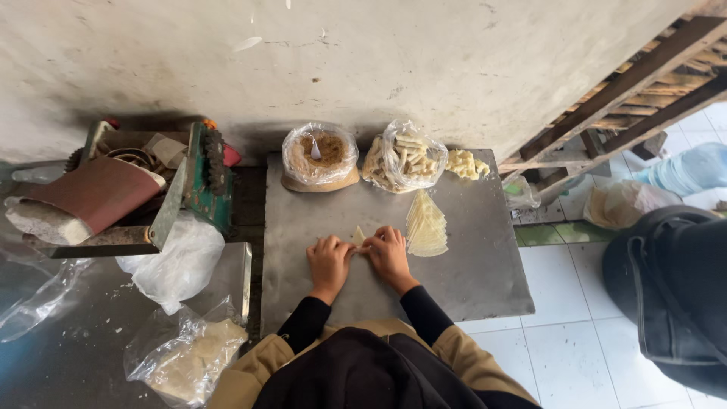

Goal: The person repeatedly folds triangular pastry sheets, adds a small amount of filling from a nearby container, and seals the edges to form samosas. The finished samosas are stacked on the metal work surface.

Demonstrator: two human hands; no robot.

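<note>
A small pale wrapper piece (357,235) lay on the grey metal worktop (485,280), pinched between both hands near the worktop's middle. The left hand (329,261) had its fingers curled down onto the wrapper's left edge, its grip closed on it; the right hand (389,252) pressed in from the other side, fingertips bent and closed on the same piece, the two hands touching at the thumbs. Only a pointed corner of the wrapper showed above the fingers.

Just to the right of the right hand lay a fanned stack of triangular wrappers (426,225). Farther back, against the wall, stood an open plastic bag of brown filling (320,157) with a white spoon in it, a clear bag of rolled pale sticks (404,159) beside it, and a loose heap of rolled pieces (465,163) at the far right corner. Left of the worktop stood a green machine (201,182), with crumpled plastic bags (182,261) below it.
</note>
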